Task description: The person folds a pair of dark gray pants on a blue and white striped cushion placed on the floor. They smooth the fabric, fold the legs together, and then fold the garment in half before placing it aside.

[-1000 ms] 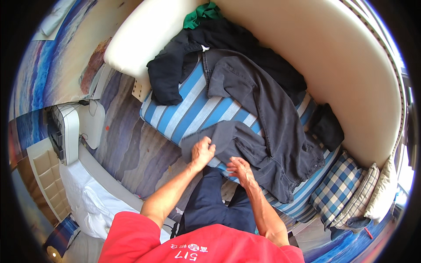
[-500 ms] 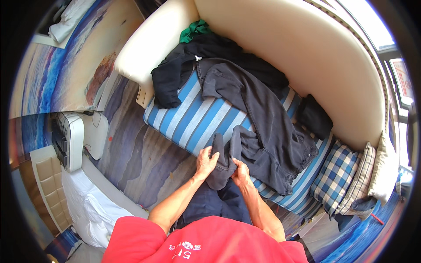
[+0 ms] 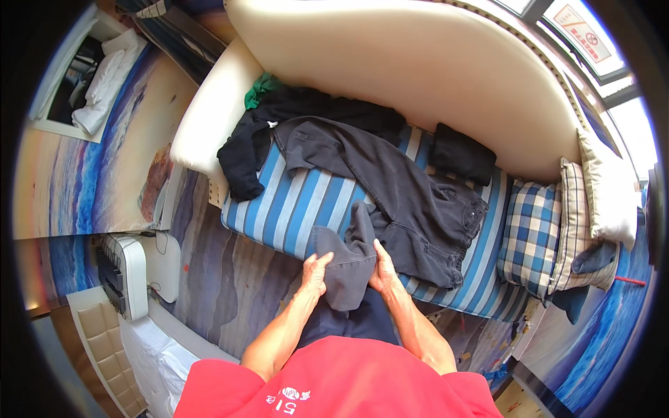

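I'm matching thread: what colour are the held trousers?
Dark grey trousers, best seen in the head view.

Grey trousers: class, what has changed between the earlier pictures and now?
The near leg end has moved from the seat edge toward the person. The right hand, open a second ago, now has a grip on its right side; the left hand holds its left side. The other leg and black garment stay on the sofa.
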`<state>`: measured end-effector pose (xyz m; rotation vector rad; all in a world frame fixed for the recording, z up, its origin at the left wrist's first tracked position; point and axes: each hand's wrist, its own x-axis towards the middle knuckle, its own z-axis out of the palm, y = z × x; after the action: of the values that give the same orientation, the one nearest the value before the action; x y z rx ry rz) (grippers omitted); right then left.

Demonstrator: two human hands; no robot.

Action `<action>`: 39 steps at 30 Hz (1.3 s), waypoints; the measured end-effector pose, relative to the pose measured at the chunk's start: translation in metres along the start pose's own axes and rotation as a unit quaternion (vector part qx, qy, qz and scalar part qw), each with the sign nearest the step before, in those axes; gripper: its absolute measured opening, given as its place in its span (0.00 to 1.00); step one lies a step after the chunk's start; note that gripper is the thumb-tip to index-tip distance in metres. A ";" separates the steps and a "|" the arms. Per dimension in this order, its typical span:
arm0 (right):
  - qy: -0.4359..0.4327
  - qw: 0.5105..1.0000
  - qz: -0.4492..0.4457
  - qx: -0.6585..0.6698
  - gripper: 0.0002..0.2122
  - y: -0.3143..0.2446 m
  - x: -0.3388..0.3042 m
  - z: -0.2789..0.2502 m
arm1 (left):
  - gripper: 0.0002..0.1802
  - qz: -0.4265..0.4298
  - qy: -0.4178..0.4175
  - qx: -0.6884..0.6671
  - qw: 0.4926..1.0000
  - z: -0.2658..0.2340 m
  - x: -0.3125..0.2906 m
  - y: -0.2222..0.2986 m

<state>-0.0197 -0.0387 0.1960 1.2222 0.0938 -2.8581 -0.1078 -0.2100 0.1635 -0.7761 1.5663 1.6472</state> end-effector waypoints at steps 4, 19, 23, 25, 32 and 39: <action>-0.004 0.997 0.031 -0.067 0.22 0.005 -0.005 -0.013 | 0.16 0.045 -0.006 -0.120 0.992 0.007 -0.033 0.056; 0.113 0.979 0.152 -0.078 0.38 0.088 0.031 0.022 | 0.21 0.248 0.018 -0.071 0.966 0.017 -0.093 0.204; 0.150 0.981 0.112 0.042 0.46 0.107 0.057 0.040 | 0.22 0.169 -0.063 -0.058 0.982 0.002 -0.090 0.239; 0.158 0.978 0.099 0.097 0.46 0.119 0.073 0.053 | 0.21 0.152 -0.107 -0.056 0.981 -0.006 -0.080 0.250; 0.062 0.969 -0.031 0.238 0.26 0.171 0.106 0.085 | 0.13 0.036 -0.225 0.009 0.974 -0.049 -0.029 0.280; 0.238 0.910 -0.252 0.229 0.11 0.215 0.107 0.066 | 0.12 0.003 -0.257 0.105 0.961 -0.090 -0.021 0.287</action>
<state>-0.1300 -0.2582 0.1548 2.2788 -0.3192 -2.9999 -0.3388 -0.3017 0.3338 -0.2039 1.3343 1.4984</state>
